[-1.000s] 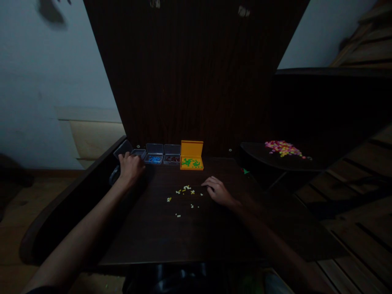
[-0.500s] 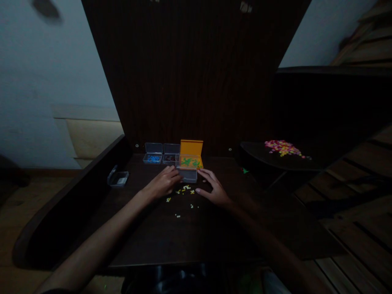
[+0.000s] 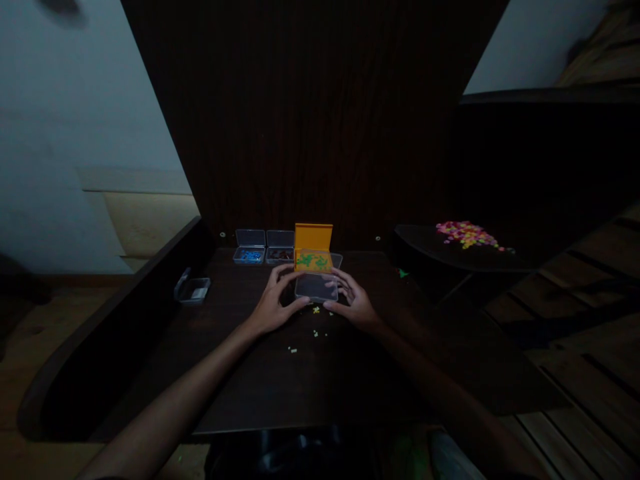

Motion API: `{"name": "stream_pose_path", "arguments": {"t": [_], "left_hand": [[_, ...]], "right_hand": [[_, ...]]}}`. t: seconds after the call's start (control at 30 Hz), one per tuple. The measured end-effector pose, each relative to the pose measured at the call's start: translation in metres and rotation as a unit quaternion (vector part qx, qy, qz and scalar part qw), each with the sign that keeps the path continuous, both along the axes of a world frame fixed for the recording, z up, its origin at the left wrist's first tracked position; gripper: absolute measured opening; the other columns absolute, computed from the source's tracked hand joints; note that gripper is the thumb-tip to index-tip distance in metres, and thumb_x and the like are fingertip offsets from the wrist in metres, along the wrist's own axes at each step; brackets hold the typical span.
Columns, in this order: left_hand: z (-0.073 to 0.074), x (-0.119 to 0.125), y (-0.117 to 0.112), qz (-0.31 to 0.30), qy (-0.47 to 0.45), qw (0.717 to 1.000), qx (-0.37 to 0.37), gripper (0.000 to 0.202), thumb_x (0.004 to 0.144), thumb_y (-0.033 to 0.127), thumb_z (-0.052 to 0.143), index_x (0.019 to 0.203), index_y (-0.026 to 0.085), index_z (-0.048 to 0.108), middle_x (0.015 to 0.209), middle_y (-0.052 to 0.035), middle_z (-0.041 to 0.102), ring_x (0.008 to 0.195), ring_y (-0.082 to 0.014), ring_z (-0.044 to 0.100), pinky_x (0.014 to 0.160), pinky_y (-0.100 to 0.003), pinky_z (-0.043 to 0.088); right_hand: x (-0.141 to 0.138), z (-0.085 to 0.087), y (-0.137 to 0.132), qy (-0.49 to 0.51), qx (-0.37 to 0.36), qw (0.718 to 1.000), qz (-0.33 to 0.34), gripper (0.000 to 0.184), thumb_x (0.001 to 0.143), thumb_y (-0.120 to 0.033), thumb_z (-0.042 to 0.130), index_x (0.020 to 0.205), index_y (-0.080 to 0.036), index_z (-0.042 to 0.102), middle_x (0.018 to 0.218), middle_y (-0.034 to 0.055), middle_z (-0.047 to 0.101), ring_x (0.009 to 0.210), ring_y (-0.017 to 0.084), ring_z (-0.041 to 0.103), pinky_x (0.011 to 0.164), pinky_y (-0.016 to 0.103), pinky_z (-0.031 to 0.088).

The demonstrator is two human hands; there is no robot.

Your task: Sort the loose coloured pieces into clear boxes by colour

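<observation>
My left hand point(image 3: 273, 303) and my right hand point(image 3: 353, 303) both grip a small clear plastic box point(image 3: 316, 285), its lid raised, held just above the dark wooden table point(image 3: 250, 373). A few small yellow and white beads point(image 3: 315, 311) lie on the table under and in front of the box. Right behind it stands an open orange box point(image 3: 313, 248) with green beads inside.
Two clear boxes, one with blue beads point(image 3: 249, 247) and one with dark red beads point(image 3: 279, 248), stand left of the orange one. Another clear box point(image 3: 192, 290) lies at the table's left edge. A pile of pink and yellow beads point(image 3: 467, 235) sits on a side surface at right.
My left hand came from the far left of the table to the middle with a clear box. My right hand joined it, and both lifted the box with its lid open.
</observation>
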State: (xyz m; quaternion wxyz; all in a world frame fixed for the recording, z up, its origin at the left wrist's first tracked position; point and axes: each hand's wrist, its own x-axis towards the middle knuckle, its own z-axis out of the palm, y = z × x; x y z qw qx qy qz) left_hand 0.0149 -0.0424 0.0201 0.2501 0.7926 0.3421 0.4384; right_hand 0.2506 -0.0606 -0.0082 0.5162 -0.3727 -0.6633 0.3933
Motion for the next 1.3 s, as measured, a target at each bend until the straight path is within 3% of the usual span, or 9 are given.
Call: {"name": "stream_pose_path", "arguments": {"t": [0.07, 0.13, 0.23, 0.4, 0.57, 0.77, 1.03, 1.13, 1.3], "left_hand": [[0.000, 0.001, 0.000, -0.062, -0.059, 0.990, -0.114, 0.058, 0.081, 0.037, 0.069, 0.136, 0.024, 0.053, 0.138, -0.0141, 0.046, 0.107, -0.0235, 0.059, 0.087, -0.038, 0.052], [-0.001, 0.002, 0.000, -0.127, -0.125, 0.959, -0.219, 0.068, 0.078, 0.033, 0.072, 0.141, 0.023, 0.048, 0.127, -0.0137, 0.057, 0.089, -0.0176, 0.063, 0.078, -0.033, 0.053], [-0.002, 0.002, 0.004, -0.146, -0.206, 0.920, -0.298, 0.077, 0.069, 0.023, 0.078, 0.140, 0.024, 0.047, 0.117, -0.0107, 0.063, 0.082, -0.0140, 0.064, 0.075, -0.028, 0.052], [-0.005, -0.006, 0.013, -0.076, -0.288, 0.903, -0.308, 0.074, 0.064, 0.017, 0.079, 0.133, 0.026, 0.051, 0.122, -0.0072, 0.059, 0.081, -0.0110, 0.064, 0.075, -0.025, 0.052], [-0.010, -0.012, 0.019, -0.038, -0.331, 0.892, -0.306, 0.071, 0.063, 0.016, 0.077, 0.128, 0.025, 0.053, 0.125, -0.0068, 0.055, 0.077, -0.0099, 0.064, 0.077, -0.027, 0.053], [-0.007, -0.010, 0.015, -0.040, -0.329, 0.891, -0.310, 0.069, 0.064, 0.016, 0.076, 0.128, 0.025, 0.053, 0.126, -0.0074, 0.056, 0.078, -0.0098, 0.064, 0.078, -0.028, 0.053], [-0.007, -0.007, 0.013, -0.044, -0.330, 0.889, -0.315, 0.068, 0.063, 0.017, 0.076, 0.128, 0.024, 0.054, 0.122, -0.0065, 0.057, 0.076, -0.0093, 0.064, 0.076, -0.027, 0.053], [-0.008, -0.007, 0.014, -0.043, -0.325, 0.893, -0.310, 0.067, 0.065, 0.017, 0.075, 0.128, 0.024, 0.053, 0.123, -0.0067, 0.056, 0.075, -0.0087, 0.063, 0.075, -0.026, 0.053], [-0.010, -0.008, 0.017, -0.045, -0.330, 0.894, -0.301, 0.068, 0.065, 0.017, 0.076, 0.128, 0.024, 0.053, 0.123, -0.0069, 0.056, 0.075, -0.0082, 0.063, 0.076, -0.025, 0.053]], "right_hand": [[-0.001, 0.001, 0.000, -0.002, -0.003, 1.000, 0.013, 0.083, 0.072, -0.043, 0.080, 0.142, -0.024, 0.041, 0.134, 0.0155, 0.056, 0.118, 0.026, 0.056, 0.093, 0.041, 0.050], [0.000, 0.003, 0.001, -0.027, -0.005, 0.999, 0.021, 0.085, 0.072, -0.047, 0.079, 0.144, -0.025, 0.039, 0.137, 0.0154, 0.053, 0.122, 0.027, 0.053, 0.092, 0.041, 0.049], [0.009, 0.012, -0.001, -0.132, 0.006, 0.991, -0.002, 0.089, 0.071, -0.050, 0.078, 0.146, -0.028, 0.036, 0.143, 0.0135, 0.047, 0.124, 0.028, 0.051, 0.093, 0.042, 0.048], [0.020, 0.028, -0.016, -0.385, -0.020, 0.922, -0.035, 0.082, 0.060, -0.057, 0.083, 0.130, -0.023, 0.055, 0.122, 0.0102, 0.053, 0.114, 0.028, 0.052, 0.099, 0.043, 0.043], [0.013, 0.026, -0.028, -0.462, -0.062, 0.885, -0.004, 0.069, 0.063, -0.061, 0.080, 0.113, -0.021, 0.054, 0.111, 0.0067, 0.055, 0.102, 0.024, 0.054, 0.090, 0.037, 0.045], [0.006, 0.014, -0.029, -0.425, 0.019, 0.903, 0.059, 0.035, 0.084, -0.048, 0.069, 0.096, -0.019, 0.053, 0.102, 0.0052, 0.055, 0.094, 0.020, 0.053, 0.084, 0.033, 0.045], [-0.014, 0.015, -0.036, -0.340, 0.064, 0.927, 0.141, 0.005, 0.090, -0.022, 0.061, 0.090, -0.018, 0.057, 0.090, 0.0030, 0.056, 0.085, 0.016, 0.055, 0.079, 0.029, 0.047], [-0.018, 0.014, -0.038, -0.333, 0.070, 0.929, 0.146, 0.012, 0.088, -0.023, 0.066, 0.096, -0.018, 0.059, 0.094, 0.0037, 0.056, 0.084, 0.016, 0.055, 0.078, 0.029, 0.048], [-0.013, 0.011, -0.039, -0.384, 0.098, 0.914, 0.082, 0.037, 0.082, -0.037, 0.073, 0.109, -0.016, 0.060, 0.106, 0.0090, 0.054, 0.099, 0.022, 0.053, 0.089, 0.036, 0.048]]}}
